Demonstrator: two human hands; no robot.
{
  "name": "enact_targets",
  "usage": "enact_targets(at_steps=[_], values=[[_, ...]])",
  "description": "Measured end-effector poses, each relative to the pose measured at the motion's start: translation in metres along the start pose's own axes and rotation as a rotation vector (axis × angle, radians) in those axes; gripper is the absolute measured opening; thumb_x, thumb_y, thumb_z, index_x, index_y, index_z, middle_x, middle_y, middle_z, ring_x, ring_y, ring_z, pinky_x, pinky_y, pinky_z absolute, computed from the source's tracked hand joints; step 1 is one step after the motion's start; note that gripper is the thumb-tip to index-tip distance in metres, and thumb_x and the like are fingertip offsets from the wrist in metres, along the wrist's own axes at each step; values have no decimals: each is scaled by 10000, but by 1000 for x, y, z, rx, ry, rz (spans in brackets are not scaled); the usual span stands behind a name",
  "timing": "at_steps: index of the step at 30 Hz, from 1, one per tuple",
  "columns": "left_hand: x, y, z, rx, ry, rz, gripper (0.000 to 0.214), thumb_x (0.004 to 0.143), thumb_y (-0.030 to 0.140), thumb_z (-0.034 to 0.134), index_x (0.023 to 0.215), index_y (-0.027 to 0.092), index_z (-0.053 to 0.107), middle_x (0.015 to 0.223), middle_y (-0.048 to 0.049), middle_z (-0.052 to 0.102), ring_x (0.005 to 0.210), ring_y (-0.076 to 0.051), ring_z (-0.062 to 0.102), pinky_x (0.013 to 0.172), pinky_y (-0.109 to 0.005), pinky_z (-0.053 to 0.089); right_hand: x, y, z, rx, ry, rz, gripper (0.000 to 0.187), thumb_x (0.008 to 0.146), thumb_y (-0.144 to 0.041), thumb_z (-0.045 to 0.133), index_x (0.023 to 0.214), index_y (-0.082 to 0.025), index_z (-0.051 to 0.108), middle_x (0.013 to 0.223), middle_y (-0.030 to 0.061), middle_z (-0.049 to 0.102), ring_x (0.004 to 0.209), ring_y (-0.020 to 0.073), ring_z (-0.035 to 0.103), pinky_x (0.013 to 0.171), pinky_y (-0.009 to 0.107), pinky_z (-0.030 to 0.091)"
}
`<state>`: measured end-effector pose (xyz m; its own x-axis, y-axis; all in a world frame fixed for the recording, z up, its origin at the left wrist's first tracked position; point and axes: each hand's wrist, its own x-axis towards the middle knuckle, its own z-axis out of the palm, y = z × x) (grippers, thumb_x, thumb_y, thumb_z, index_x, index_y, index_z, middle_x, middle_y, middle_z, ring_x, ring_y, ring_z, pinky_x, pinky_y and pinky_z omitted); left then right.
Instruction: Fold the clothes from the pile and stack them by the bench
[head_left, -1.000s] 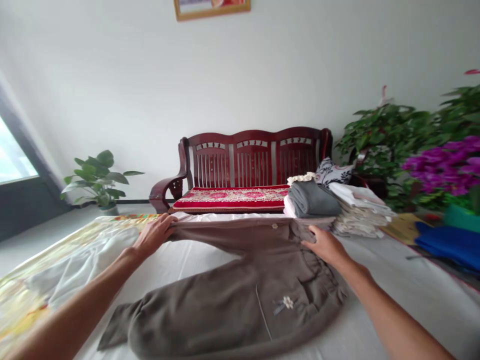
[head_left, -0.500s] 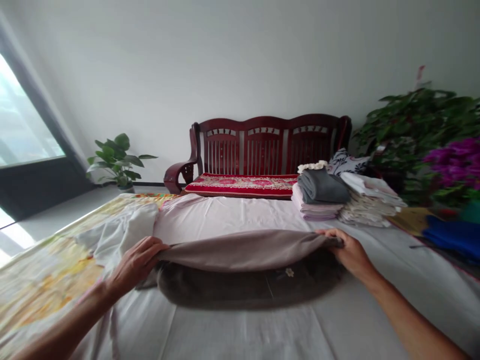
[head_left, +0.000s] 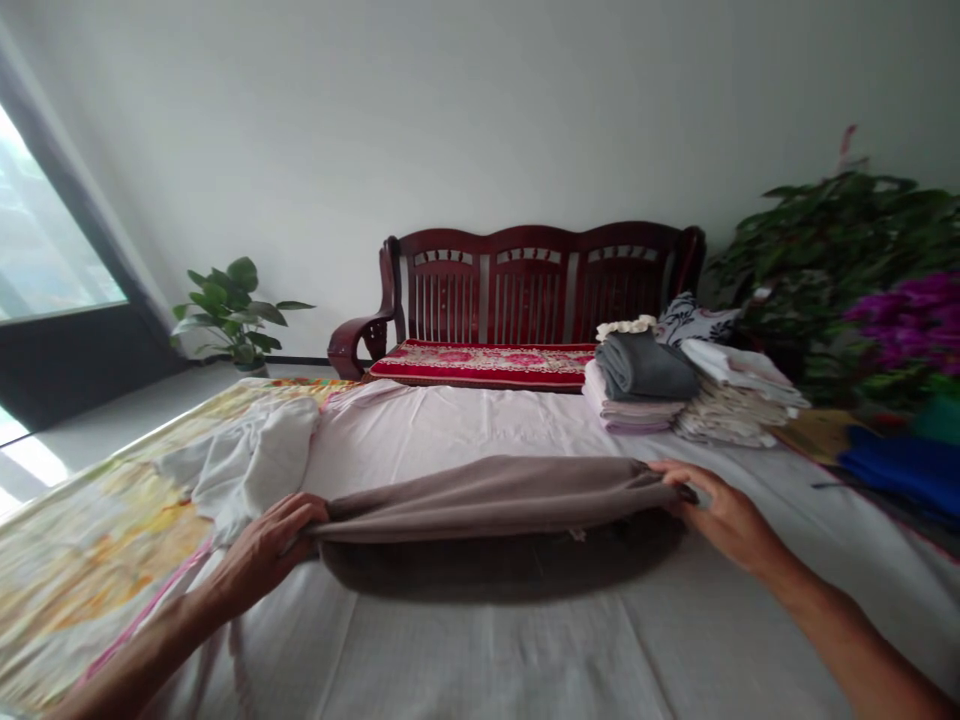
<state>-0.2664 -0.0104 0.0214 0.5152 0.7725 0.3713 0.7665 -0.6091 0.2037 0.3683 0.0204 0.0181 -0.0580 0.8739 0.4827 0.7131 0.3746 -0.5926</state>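
Note:
A brown-grey pair of trousers [head_left: 487,495] lies across a white sheet [head_left: 465,640] in front of me, its far half lifted and folded over toward me. My left hand [head_left: 266,550] is closed on the left end of the raised fold. My right hand [head_left: 720,515] pinches the right end by the waistband. The layer underneath lies in shadow, mostly hidden beneath the fold.
A stack of folded clothes [head_left: 645,385] and folded white linen [head_left: 739,405] sit at the far right. Crumpled white cloth [head_left: 247,460] lies on a yellow floral sheet [head_left: 82,540] at left. Blue fabric [head_left: 900,470] sits at right. A red wooden bench [head_left: 525,300] and potted plants [head_left: 832,260] stand behind.
Both hands have drawn the far half of the trousers up and toward me, folding it over the near half. The embroidered flower is now nearly hidden. The view shifted left.

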Motion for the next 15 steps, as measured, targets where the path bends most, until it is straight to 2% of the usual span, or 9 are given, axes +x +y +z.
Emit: enact_targets(at_steps=[6,9,12,14,15], values=[[-13,10,-3,24,-89,54,266,802,94,478,973,226,633,1145,-81,643,1115,-221,595,956,-315,488,-18,-2,-7,-119,-82,-52,78,706,-327,617,711,-250,629,1263,106,672,1181,317,615,1057,469,450],[-9,15,-15,-13,-167,49,218,872,165,469,982,228,647,1121,-73,653,1100,-221,589,981,-328,467,-15,-1,-16,-81,-158,8,71,650,-301,623,684,-244,648,1285,99,664,1218,327,595,1103,472,408],[5,16,-23,-57,-241,-23,286,975,311,406,880,234,664,969,-48,678,962,-209,616,933,-322,472,-2,2,-21,93,-171,235,167,659,-361,607,746,-239,682,1295,95,669,1219,338,601,1088,469,429],[17,12,-21,-47,-227,-155,388,1004,400,355,842,233,666,898,-37,678,880,-204,625,871,-317,480,11,2,-19,197,-124,467,327,714,-458,577,915,-235,706,1248,112,697,1154,349,642,1001,487,502],[24,10,-17,-27,-211,-223,397,1001,444,358,885,237,677,926,-38,685,884,-208,631,861,-321,480,18,1,-17,223,-111,556,405,738,-513,566,998,-234,701,1226,117,708,1131,352,654,960,490,528]])
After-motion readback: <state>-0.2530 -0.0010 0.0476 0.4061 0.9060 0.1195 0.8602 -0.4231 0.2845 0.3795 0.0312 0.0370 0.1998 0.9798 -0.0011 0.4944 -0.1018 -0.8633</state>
